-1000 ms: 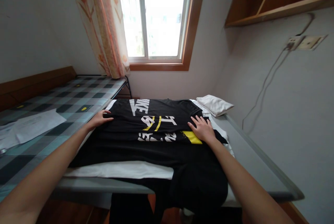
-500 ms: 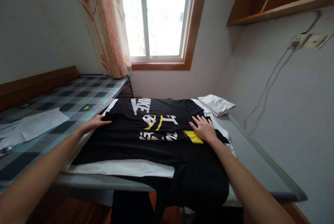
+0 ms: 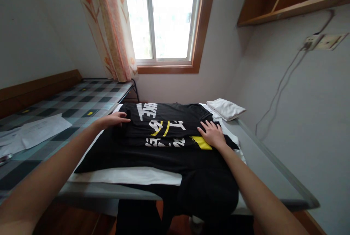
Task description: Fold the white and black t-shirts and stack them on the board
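From my head view, the black shirt (image 3: 131, 156) lies spread on the grey desk (image 3: 269, 162), its white and yellow lettering turned sideways, with white cloth (image 3: 131, 176) beneath it showing along the near edge and past the far corners. One black sleeve (image 3: 209, 195) droops over the near rim of the desk. My right grip (image 3: 214, 134) rests palm down on the shirt beside the yellow patch, fingers spread apart and pinching nothing. My left grip (image 3: 113, 119) is at the opposite end, thumb side low over the black fabric; the fingertips are dark against it, so I cannot tell whether they are closed on the cloth or only touching. I judge the shirt light, limp and a little slippery, the sort of fabric that wrinkles and drags if pulled from one point, though nothing about it seems fragile. The best hold, I think, is a shallow pinch on the hem at my left and another near the shoulder at my right, both layers together. A folded white cloth (image 3: 226, 110) sits at the far right, and papers (image 3: 43, 131) lie on the checked bed (image 3: 58, 100) to my left.
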The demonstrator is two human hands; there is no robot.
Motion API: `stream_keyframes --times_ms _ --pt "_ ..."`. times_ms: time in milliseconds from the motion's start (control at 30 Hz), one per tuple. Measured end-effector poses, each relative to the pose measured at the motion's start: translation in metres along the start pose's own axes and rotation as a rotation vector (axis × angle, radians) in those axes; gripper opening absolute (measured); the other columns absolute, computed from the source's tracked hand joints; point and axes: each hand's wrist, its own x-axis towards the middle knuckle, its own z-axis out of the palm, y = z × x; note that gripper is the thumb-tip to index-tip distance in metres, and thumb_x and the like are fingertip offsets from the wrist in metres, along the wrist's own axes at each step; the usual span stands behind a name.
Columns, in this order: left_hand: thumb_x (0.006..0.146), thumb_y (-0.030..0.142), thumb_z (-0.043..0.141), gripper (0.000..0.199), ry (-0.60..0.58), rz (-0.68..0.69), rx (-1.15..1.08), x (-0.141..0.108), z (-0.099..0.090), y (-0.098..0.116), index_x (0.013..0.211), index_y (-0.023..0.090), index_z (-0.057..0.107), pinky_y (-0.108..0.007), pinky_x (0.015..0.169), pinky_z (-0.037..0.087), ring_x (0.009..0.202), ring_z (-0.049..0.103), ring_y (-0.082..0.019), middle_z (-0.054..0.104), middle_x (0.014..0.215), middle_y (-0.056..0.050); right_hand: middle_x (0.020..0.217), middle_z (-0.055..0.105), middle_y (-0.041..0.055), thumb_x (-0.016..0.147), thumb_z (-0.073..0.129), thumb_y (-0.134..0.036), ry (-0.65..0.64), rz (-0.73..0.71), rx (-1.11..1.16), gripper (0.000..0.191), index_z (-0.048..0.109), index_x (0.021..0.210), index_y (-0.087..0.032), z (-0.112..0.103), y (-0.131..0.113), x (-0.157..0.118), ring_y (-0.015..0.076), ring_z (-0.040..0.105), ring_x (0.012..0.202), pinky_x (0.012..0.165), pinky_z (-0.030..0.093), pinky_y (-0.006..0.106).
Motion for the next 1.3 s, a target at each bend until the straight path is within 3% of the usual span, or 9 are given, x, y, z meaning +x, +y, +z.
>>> stream_keyframes --times_ms 200,300,467,567,667,767,1067,1300 --pt "0.070 0.041 0.077 0.042 -0.152 -0.031 0.083 0.016 0.075 0.021 0.098 0.015 0.059 -0.023 0.046 0.053 0.049 0.065 -0.017 0.065 0.060 -0.002 0.152 0.040 0.0076 0.097 0.028 -0.056 -0.008 0.006 0.010 0.060 0.045 0.145 -0.024 -0.003 -0.001 -0.002 0.0272 0.033 0.140 0.114 0.022 0.046" --pt "0.074 0.037 0.072 0.030 -0.113 0.018 0.244 0.021 0.098 0.019 0.090 0.017 0.058 -0.023 0.044 0.051 0.046 0.063 -0.017 0.060 0.054 0.001 0.152 0.041 0.0076 0.097 0.029 -0.055 -0.007 0.006 0.010 0.060 0.045 0.145 -0.024 -0.004 -0.001 -0.002 0.0272 0.033 0.140 0.114 0.022 0.046" --pt "0.077 0.048 0.062 0.029 -0.024 0.097 0.503 0.020 0.101 0.018 0.083 0.020 0.059 -0.025 0.051 0.050 0.053 0.067 -0.019 0.067 0.063 -0.001 0.152 0.041 0.0072 0.097 0.030 -0.056 -0.009 0.009 0.011 0.059 0.045 0.145 -0.025 -0.005 -0.002 -0.002 0.0272 0.034 0.140 0.114 0.022 0.046" --pt "0.077 0.055 0.057 0.033 0.020 0.136 0.631 0.015 0.101 0.021 0.081 0.022 0.061 -0.028 0.062 0.050 0.068 0.070 -0.022 0.071 0.076 -0.003 0.152 0.041 0.0075 0.097 0.030 -0.055 -0.011 0.009 0.007 0.059 0.046 0.145 -0.025 -0.005 -0.002 -0.002 0.0271 0.033 0.140 0.114 0.022 0.046" --pt "0.078 0.053 0.053 0.032 0.073 0.169 0.708 0.009 0.105 0.026 0.082 0.024 0.064 -0.030 0.071 0.049 0.088 0.069 -0.027 0.073 0.092 -0.006 0.152 0.041 0.0076 0.097 0.031 -0.055 -0.010 0.010 0.007 0.059 0.046 0.145 -0.025 -0.005 -0.002 -0.003 0.0271 0.033 0.140 0.114 0.022 0.046" --pt "0.080 0.046 0.051 0.028 0.090 0.174 0.713 0.007 0.110 0.031 0.082 0.024 0.067 -0.030 0.074 0.048 0.096 0.067 -0.027 0.072 0.100 -0.007 0.152 0.041 0.0075 0.097 0.032 -0.055 -0.006 0.011 0.011 0.058 0.046 0.145 -0.025 -0.006 -0.003 -0.004 0.0271 0.034 0.140 0.114 0.022 0.046" --pt "0.080 0.043 0.052 0.028 0.100 0.124 0.587 0.015 0.121 0.032 0.077 0.022 0.069 -0.028 0.074 0.048 0.092 0.067 -0.025 0.073 0.090 -0.005 0.152 0.041 0.0074 0.097 0.031 -0.055 -0.004 0.006 0.016 0.059 0.046 0.145 -0.024 -0.005 -0.001 -0.003 0.0270 0.034 0.140 0.114 0.022 0.046" --pt "0.079 0.042 0.057 0.027 0.064 0.128 0.332 0.017 0.125 0.031 0.066 0.019 0.065 -0.023 0.055 0.045 0.065 0.065 -0.019 0.067 0.062 -0.003 0.152 0.041 0.0075 0.097 0.029 -0.055 0.001 0.001 0.011 0.060 0.046 0.145 -0.024 -0.005 -0.002 -0.003 0.0269 0.034 0.140 0.114 0.022 0.046"
